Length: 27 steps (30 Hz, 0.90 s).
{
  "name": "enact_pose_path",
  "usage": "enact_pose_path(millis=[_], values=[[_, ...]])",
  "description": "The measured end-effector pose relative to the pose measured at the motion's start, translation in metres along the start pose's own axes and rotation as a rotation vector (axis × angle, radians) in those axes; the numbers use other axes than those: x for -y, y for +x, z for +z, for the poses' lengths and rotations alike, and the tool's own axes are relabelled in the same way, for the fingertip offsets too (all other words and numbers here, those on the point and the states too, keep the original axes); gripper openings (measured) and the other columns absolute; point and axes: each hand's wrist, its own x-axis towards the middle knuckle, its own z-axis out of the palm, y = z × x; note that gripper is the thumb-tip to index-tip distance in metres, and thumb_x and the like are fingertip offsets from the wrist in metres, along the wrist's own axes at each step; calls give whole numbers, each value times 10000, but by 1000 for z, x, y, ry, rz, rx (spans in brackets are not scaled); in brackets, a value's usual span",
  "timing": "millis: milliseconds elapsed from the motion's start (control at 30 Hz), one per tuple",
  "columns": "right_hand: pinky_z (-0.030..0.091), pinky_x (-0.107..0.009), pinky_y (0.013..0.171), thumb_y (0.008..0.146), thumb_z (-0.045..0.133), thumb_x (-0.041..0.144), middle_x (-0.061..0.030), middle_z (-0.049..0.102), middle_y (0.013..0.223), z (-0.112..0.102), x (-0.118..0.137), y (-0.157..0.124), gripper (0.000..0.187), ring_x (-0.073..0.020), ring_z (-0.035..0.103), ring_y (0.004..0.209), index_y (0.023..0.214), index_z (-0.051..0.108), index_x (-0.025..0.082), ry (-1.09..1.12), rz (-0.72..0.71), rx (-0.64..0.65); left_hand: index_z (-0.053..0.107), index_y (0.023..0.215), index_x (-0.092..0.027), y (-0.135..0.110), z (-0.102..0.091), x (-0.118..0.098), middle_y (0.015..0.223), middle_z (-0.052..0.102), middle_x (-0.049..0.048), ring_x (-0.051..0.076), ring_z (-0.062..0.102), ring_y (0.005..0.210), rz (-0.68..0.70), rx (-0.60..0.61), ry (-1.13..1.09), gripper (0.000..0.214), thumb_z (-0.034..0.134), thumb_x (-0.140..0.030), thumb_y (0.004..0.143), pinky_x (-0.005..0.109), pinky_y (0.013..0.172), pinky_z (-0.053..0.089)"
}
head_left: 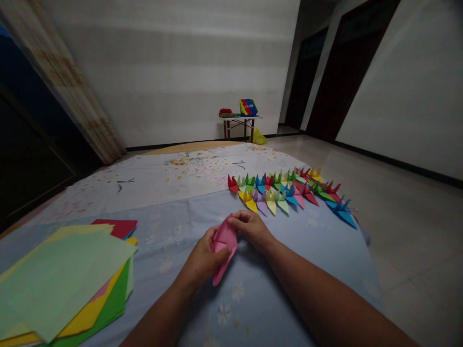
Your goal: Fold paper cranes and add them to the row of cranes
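My left hand (202,258) and my right hand (251,229) both pinch a pink folded paper (224,246) just above the blue sheet (173,217). The left thumb presses on its lower half. The right fingers grip its top corner. A row of several finished paper cranes (285,190) in many colours lies beyond the hands, to the right. A loose stack of coloured paper sheets (65,279), pale green on top, lies at the lower left.
A white flowered cloth (162,173) covers the far part of the surface. A small table (238,123) with a colourful box stands by the back wall, a yellow bag beside it. Tiled floor (408,221) runs along the right; a curtain (72,91) hangs left.
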Motion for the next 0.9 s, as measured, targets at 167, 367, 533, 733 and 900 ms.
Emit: enact_pose_path(millis=[167, 367, 533, 733, 900], values=[[318, -198, 474, 591, 718, 448, 33, 546, 552, -3, -2, 2, 336, -60, 422, 477, 671, 618, 138, -48, 2, -3, 504, 1135, -148, 1, -1, 3, 978, 637, 61, 185, 599, 848, 18, -19, 31, 512, 606, -154, 633, 264, 732, 451], [362, -201, 526, 619, 691, 487, 13, 592, 614, -6, 1, -2, 378, -73, 479, 525, 747, 643, 135, -72, 52, 182, 512, 1106, -144, 2, -1, 4, 891, 652, 45, 172, 610, 753, -4, -69, -3, 497, 624, -178, 623, 253, 677, 451], [337, -196, 493, 577, 721, 476, 24, 576, 562, -4, -1, -3, 369, -67, 458, 488, 664, 615, 133, -43, 58, 189, 497, 1113, -149, 2, -1, 3, 947, 652, 54, 190, 621, 825, 19, -72, -18, 513, 627, -170, 617, 268, 727, 465], [351, -205, 504, 554, 739, 432, 25, 586, 549, -1, 0, -3, 334, -69, 465, 478, 636, 620, 131, -47, 59, 140, 461, 1153, -152, 3, 0, 7, 987, 640, 63, 201, 619, 860, 58, -89, 52, 545, 611, -151, 629, 294, 769, 463], [345, -204, 493, 597, 710, 389, 22, 586, 556, -2, -2, -2, 280, -67, 457, 470, 658, 634, 127, -99, 54, 146, 443, 1198, -157, -1, 0, 3, 1074, 607, 81, 218, 597, 928, 85, -94, 173, 555, 605, -196, 668, 312, 818, 442]])
